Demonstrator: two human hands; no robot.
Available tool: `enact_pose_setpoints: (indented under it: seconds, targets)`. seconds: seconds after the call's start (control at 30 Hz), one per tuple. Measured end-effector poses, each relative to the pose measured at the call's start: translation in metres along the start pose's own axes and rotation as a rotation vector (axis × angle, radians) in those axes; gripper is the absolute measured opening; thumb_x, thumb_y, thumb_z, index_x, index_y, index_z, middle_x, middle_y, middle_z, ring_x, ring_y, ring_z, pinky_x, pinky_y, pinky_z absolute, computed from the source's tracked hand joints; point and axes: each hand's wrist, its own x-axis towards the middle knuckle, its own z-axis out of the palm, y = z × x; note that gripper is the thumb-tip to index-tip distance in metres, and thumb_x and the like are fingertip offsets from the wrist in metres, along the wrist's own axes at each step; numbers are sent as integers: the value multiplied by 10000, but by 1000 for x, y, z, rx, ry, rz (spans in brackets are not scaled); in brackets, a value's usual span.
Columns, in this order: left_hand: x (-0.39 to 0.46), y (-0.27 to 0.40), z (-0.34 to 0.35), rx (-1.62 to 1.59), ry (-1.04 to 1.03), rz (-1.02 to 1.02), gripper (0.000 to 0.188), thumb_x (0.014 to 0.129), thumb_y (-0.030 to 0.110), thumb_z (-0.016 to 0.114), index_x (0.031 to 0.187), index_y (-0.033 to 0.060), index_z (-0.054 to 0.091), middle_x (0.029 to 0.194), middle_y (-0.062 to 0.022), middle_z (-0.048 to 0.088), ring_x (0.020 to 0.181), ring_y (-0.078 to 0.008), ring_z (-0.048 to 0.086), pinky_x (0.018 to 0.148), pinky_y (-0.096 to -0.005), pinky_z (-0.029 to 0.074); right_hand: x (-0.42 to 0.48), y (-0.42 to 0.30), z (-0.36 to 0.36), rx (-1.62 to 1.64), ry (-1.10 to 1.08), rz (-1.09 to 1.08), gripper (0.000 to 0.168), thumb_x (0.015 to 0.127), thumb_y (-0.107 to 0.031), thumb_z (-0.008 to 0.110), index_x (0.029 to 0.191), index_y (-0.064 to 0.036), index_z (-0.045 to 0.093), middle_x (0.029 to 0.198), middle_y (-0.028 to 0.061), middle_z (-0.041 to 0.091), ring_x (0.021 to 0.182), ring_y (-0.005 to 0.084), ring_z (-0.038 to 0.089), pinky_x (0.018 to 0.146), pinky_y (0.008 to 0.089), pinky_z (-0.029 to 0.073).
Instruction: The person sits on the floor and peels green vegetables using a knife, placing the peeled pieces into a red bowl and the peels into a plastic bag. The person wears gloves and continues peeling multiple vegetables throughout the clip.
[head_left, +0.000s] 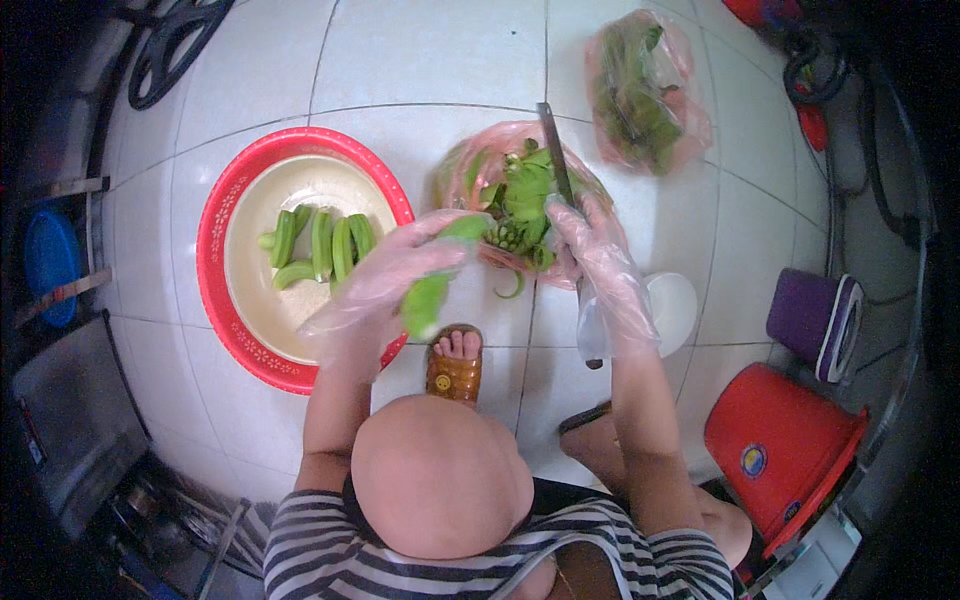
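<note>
My left hand (405, 262), in a clear plastic glove, grips a long green gourd (424, 304), blurred by motion, between the basin and the bag of peelings. My right hand (596, 247), gloved too, is closed around a long, dark knife-like tool (555, 146). Its narrow dark length points away from me over the bag; a pale part shows below the hand. Under both hands an open pink plastic bag (469, 135) holds green peelings (529, 187). To the left, a red-rimmed basin (225, 300) contains several ridged green gourds (322, 244); my left forearm partly covers its edge.
Another pink bag (645, 97) of greens lies at the back right. A white round container (671, 315) stands beside my right wrist. At right are a purple box-like object (802, 315) and a red bucket (780, 450). A curled peel (510, 285) touches the tiled floor (427, 60).
</note>
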Motion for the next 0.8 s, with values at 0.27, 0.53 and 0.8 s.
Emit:
enact_pose_setpoints:
  seconds: [0.27,0.53,0.8]
  targets:
    - [29,-1,38,-358,-42,307,529,974,321,643,1393,17,537,1108,-77,683,908,-176,671,782,-278,559,-5,20,-11,-453,76,-345,942,853,-462,747,1560,-23,307,1506,199,368,1383,334,424,1018,398,500]
    - [68,-17,50,-559,-83,317,473,1016,393,599,1363,75,550,1107,-63,672,955,-173,668,771,-324,577,-63,-16,9,-9,-65,-383,1111,795,-430,832,1588,20,197,1537,274,372,1427,318,399,1155,408,356]
    - [92,-42,50,-326,153,531,406,1021,328,625,1320,77,514,1126,-72,634,945,-139,640,777,-297,570,-97,-32,34,-362,-162,-323,1041,741,-277,903,1581,-97,314,1450,203,531,1358,262,507,1127,395,395]
